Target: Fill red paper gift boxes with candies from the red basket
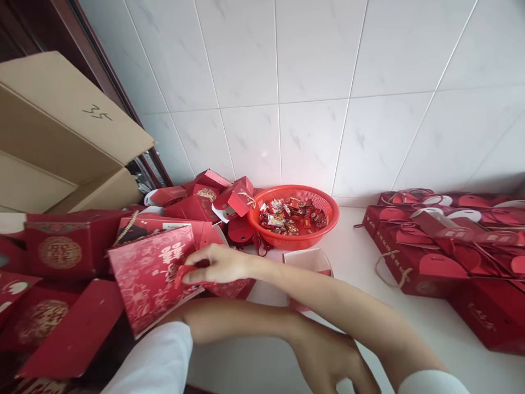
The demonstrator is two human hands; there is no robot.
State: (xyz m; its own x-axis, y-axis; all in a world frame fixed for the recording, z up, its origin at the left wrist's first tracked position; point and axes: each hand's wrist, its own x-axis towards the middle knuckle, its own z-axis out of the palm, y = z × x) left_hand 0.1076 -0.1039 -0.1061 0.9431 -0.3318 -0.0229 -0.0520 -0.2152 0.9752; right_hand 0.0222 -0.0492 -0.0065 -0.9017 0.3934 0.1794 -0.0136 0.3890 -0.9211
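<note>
Far left, upper to middle: corrugated carton [77, 104], flaps open, marked by hand. Below, across the left and lower left: jumbled heap of red gift boxes [65, 246], some standing open, others at odd angles; contents not visible. Judged less advanced than the group at right.

Left of centre: floral-printed gift container [143, 279], tilted; bag or box, not determinable. At its right side, right hand [217, 265], reaching across from lower right. Grip narrow, fingers pinched on small red wrapped piece [180, 275], probably a sweet, in front of the printed face.

Centre, near the wall: red plastic basket [268, 239], upright, holding loose wrapped sweets [293, 219]; supply judged unfinished. Just below, partly behind the right forearm: white-lined box [307, 258], open at the top; contents, if any, not confirmed. Lower centre, toward the bottom edge: left hand [322, 350], extended from lower left, forearms crossed. Fingers partly cut off by the frame; grip cannot be told. Nearest to the right forearm and white countertop [348, 227].

Right side, middle: grouped red handled boxes [435, 273], tops mostly folded over, cords on top. Judged largely assembled; filling not verifiable. Overall proportion complete: not determinable.
</note>
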